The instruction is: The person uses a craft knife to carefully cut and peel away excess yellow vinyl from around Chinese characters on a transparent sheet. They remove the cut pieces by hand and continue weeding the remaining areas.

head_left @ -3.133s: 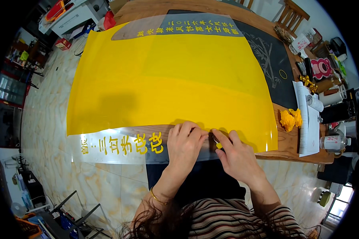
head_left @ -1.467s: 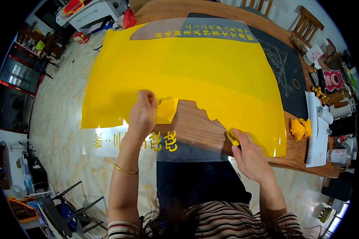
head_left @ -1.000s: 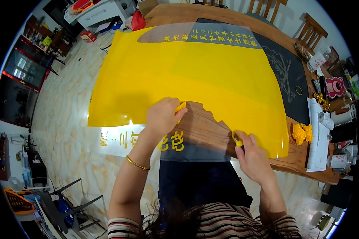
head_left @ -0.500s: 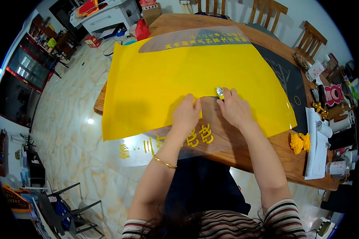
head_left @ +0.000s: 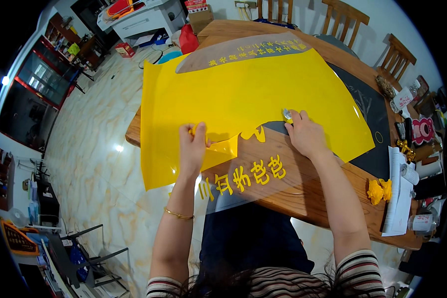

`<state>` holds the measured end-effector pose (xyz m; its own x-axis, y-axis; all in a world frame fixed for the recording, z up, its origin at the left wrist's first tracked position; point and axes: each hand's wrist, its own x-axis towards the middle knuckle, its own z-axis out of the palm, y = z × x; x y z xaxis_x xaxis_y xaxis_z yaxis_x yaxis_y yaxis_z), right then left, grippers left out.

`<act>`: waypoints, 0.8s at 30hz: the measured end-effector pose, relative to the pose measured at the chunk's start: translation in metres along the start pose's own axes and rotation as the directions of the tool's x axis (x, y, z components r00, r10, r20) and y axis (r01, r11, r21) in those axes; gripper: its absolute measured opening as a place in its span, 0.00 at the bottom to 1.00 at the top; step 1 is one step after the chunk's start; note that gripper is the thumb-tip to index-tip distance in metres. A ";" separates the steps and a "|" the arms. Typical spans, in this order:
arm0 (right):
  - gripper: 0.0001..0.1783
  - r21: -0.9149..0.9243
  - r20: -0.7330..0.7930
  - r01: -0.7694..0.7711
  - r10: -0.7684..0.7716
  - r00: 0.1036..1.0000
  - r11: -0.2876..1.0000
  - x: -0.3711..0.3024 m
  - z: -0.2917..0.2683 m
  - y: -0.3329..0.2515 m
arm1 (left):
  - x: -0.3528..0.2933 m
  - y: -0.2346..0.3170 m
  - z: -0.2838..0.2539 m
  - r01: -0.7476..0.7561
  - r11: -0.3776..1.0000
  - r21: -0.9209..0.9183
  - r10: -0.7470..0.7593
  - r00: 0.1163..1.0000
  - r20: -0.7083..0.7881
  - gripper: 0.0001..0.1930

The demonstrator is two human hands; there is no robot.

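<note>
A large yellow vinyl sheet (head_left: pixel 253 89) lies over a clear film on the wooden table. My left hand (head_left: pixel 193 144) is closed on the sheet's near edge and holds up a loosened, curled flap (head_left: pixel 222 153). Jagged cut-outs show along that edge, right of the flap. My right hand (head_left: pixel 307 133) is closed round a small tool with a silver end (head_left: pixel 286 114), its kind hidden by the fingers, and rests at the sheet's edge. Yellow cut characters (head_left: pixel 243 176) stick to the clear film (head_left: pixel 283 191) nearest me. Another row of yellow characters (head_left: pixel 258 53) shows at the far side.
A dark mat (head_left: pixel 365 107) lies under the sheet's right side. Crumpled yellow scraps (head_left: pixel 379 191), papers (head_left: pixel 395 218) and a plastic bottle (head_left: pixel 423 221) sit along the table's right end. Wooden chairs (head_left: pixel 345 22) stand behind the wooden table (head_left: pixel 328 208); the sheet overhangs its left edge.
My left hand has moved left, pulling the yellow flap back and uncovering more characters on the clear film. My right hand stays by the edge with the tool. The view has shifted slightly.
</note>
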<state>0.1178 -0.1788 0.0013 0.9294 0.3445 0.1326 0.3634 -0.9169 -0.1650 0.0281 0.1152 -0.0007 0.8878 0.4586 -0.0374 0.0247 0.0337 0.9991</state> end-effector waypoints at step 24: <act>0.21 -0.023 0.006 -0.030 0.031 1.000 0.999 -0.001 -0.001 -0.003 | 0.027 0.032 -0.026 0.196 0.905 0.378 -0.281 0.942 0.185 0.13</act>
<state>0.1154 -0.1768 0.0029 0.9404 0.3176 0.1213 0.3334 -0.9314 -0.1463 0.0403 0.1520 0.0295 0.9142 0.2581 -0.3125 0.3698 -0.2156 0.9037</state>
